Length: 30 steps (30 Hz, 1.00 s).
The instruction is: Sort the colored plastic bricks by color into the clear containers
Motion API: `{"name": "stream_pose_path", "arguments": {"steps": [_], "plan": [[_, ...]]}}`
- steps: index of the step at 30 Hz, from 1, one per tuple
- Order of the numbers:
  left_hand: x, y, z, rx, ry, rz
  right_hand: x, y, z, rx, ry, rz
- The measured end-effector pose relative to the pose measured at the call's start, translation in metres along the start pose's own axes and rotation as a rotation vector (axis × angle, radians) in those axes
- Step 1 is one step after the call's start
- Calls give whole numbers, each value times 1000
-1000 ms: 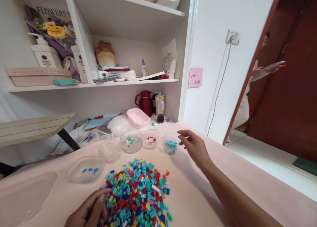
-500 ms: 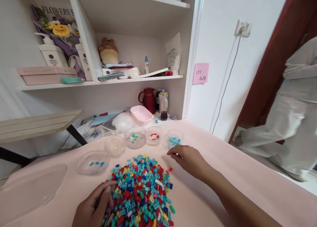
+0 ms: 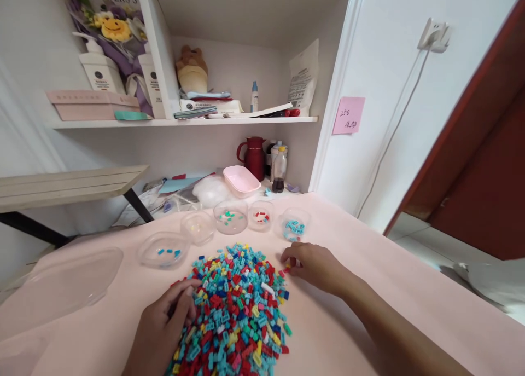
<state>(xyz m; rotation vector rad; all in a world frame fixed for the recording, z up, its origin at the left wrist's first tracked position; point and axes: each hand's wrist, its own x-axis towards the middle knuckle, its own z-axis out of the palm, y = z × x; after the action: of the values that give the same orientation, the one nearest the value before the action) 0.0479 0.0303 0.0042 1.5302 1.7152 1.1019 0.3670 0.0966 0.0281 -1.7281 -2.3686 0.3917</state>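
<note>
A large heap of small toy bricks [image 3: 238, 310], in turquoise, red, yellow, green and blue, lies on the pink tabletop [image 3: 328, 332]. At the heap's left edge rests my left hand [image 3: 162, 321], its fingers curled in and the thumb near the index finger; whatever they hold is hidden. My right hand [image 3: 314, 262] hovers low at the upper right edge of the heap. Its fingers are bent but apart, with the tips around a few loose red and yellow bricks [image 3: 286, 269]. Just behind it stands a clear bowl [image 3: 307, 218] of turquoise bricks.
Further clear bowls curve behind the heap: one with red bricks [image 3: 261, 217], one with green [image 3: 229, 218], one with yellow [image 3: 198, 227], one with blue [image 3: 164, 250]. A clear lid [image 3: 77, 277] lies left. Behind are a pink basin [image 3: 241, 181], a red jug [image 3: 254, 158] and a bottle [image 3: 279, 171].
My right hand has drawn back from the turquoise bowl to the loose bricks by the heap. My left hand stays at the heap's edge. The view has shifted; the person at right has mostly left it.
</note>
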Motion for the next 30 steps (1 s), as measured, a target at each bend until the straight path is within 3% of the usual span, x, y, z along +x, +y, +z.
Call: {"name": "stream_pose_path", "arguments": {"steps": [20, 30], "plan": [[-2, -1, 0, -23, -4, -3, 8, 1, 4, 130, 3, 59], [1, -4, -1, 40, -25, 7, 5, 2, 8, 147, 30, -70]]}}
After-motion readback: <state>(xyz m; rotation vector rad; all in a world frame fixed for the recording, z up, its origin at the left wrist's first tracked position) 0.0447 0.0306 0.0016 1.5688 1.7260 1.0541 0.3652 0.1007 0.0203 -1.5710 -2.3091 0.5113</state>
